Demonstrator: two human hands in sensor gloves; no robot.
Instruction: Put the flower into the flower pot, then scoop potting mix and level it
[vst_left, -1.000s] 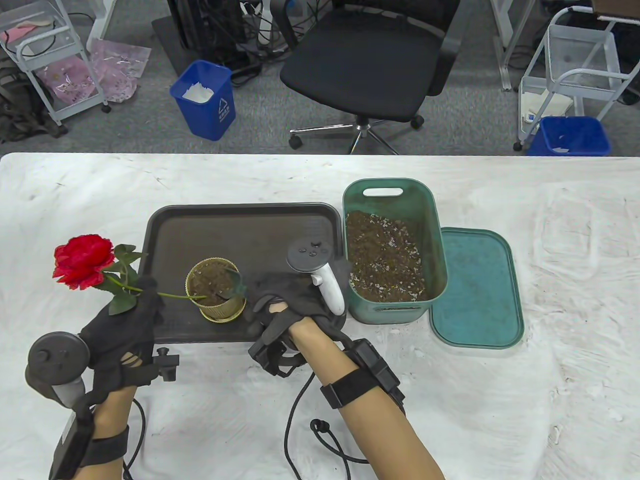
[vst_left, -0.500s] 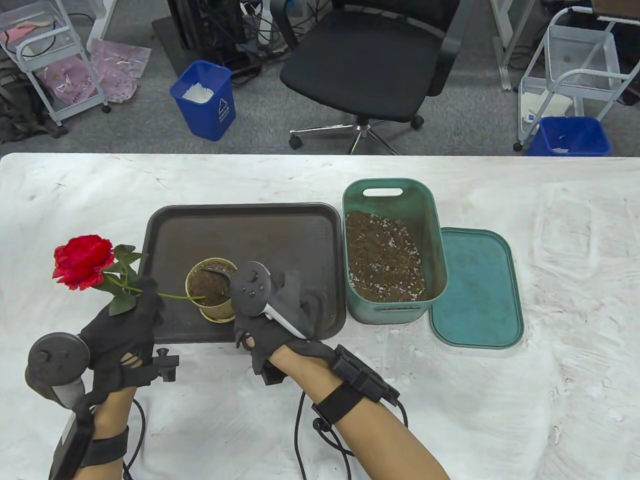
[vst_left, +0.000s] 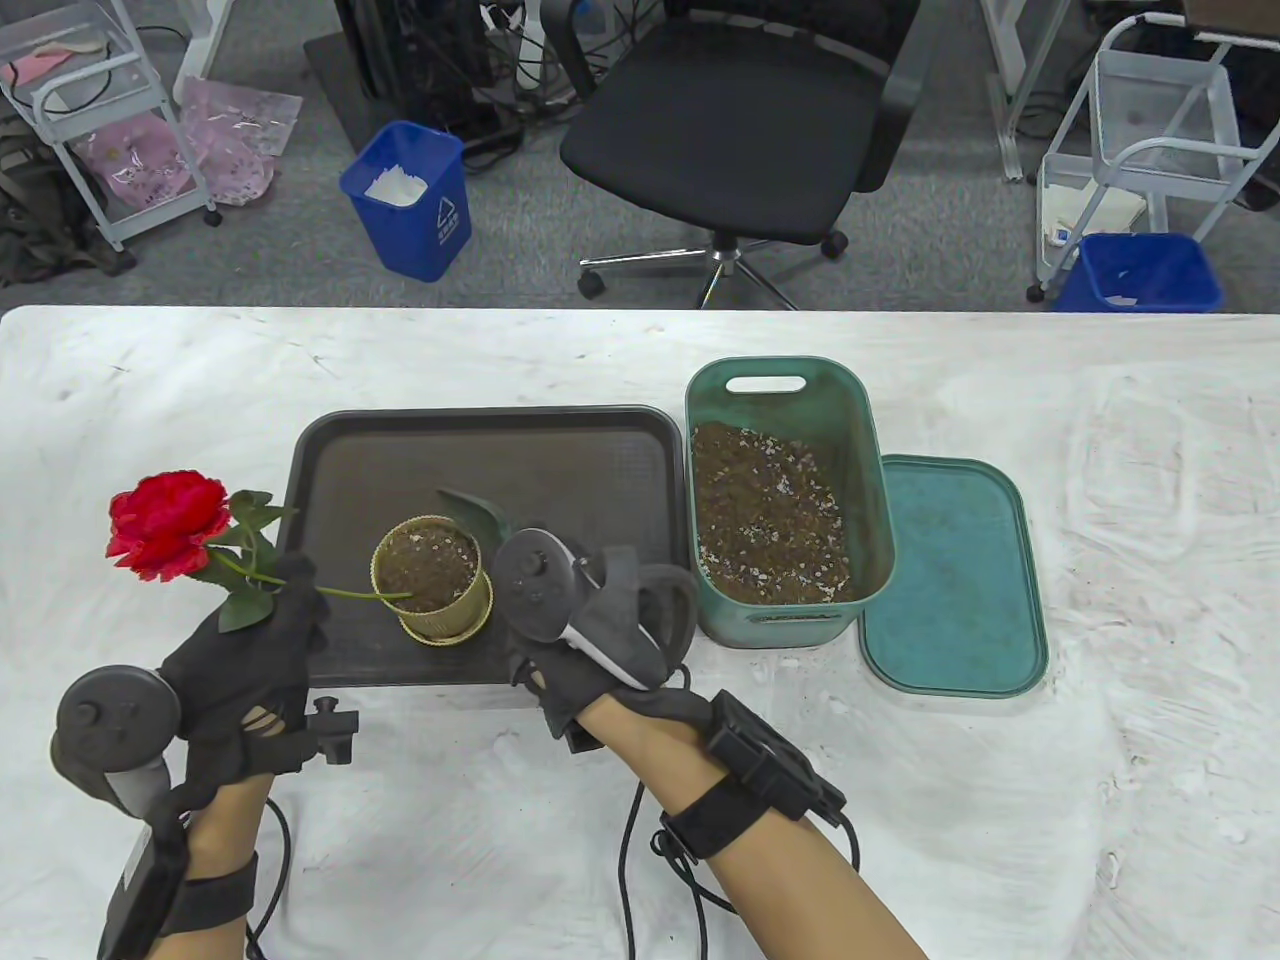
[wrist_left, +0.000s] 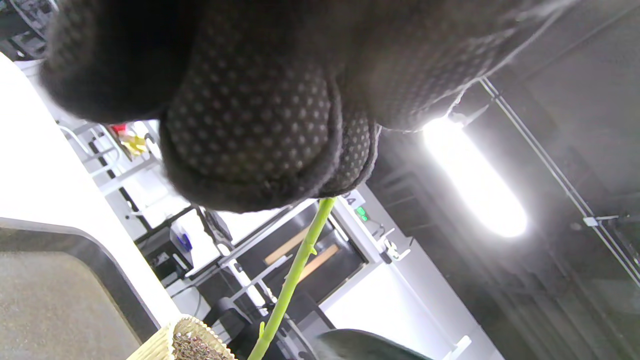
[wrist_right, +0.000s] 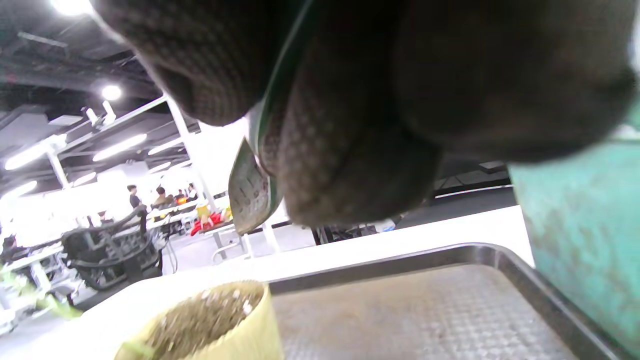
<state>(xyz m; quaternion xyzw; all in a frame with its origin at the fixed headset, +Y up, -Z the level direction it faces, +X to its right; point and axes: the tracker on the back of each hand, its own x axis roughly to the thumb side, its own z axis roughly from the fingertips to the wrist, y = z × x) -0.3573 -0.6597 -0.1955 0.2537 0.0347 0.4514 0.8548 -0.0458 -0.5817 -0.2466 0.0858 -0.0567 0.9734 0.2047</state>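
holding the rose stem pinched in our left hand, its end in the flower pot on the tray, we are gripping the trowel in our right hand; level gently, keeping the pot upright.

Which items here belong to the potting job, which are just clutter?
In the job: flower held by left hand; flower pot; scoop in right hand; potting mix bin; tray.
Lying about: bin lid; chair; blue wastebasket.
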